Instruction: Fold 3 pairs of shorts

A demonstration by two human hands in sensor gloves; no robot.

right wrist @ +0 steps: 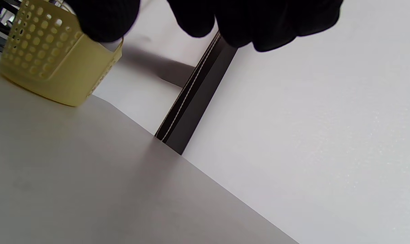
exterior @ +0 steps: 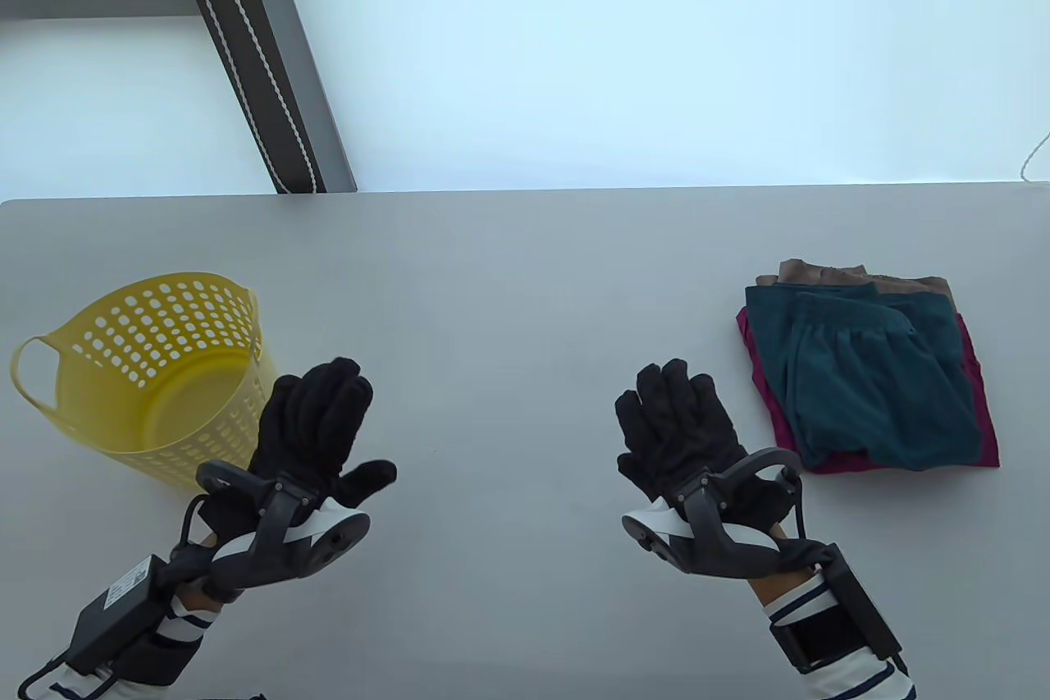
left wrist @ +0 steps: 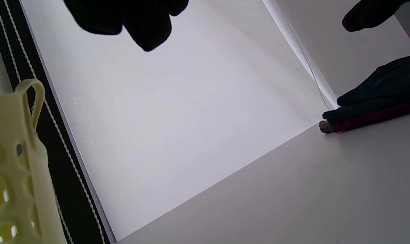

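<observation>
Teal shorts (exterior: 878, 380) lie on top of a folded stack at the right side of the grey table (exterior: 509, 281), with magenta shorts (exterior: 980, 404) under them and tan shorts (exterior: 828, 273) showing only at the far edge of the stack. So 3 pairs are visible, all in 1 pile, and each looks already folded flat. In the left wrist view the same stack shows from the side as 3 thin layers resting on the table.

The yellow basket (exterior: 164, 359) stands at the left side of the table. It is perforated, with a loop handle, and from above I see only its bare bottom, no cloth inside.

The left hand (exterior: 316, 425) is above the table just beside the basket, the fingers straight and together, the thumb out to the side, and it holds nothing. The right hand (exterior: 677, 425) is near the stack but apart from it, the fingers loosely bent downward, and it also holds nothing. Whether either hand touches the table surface I cannot tell.

My judgement is that the folding is finished, or very close to it: no loose pair remains on the table and none in the basket. The next move asks very little. At most the right hand could press the top layer flat or square the edges, because the magenta pair sticks out a little at the near and right side.
</observation>
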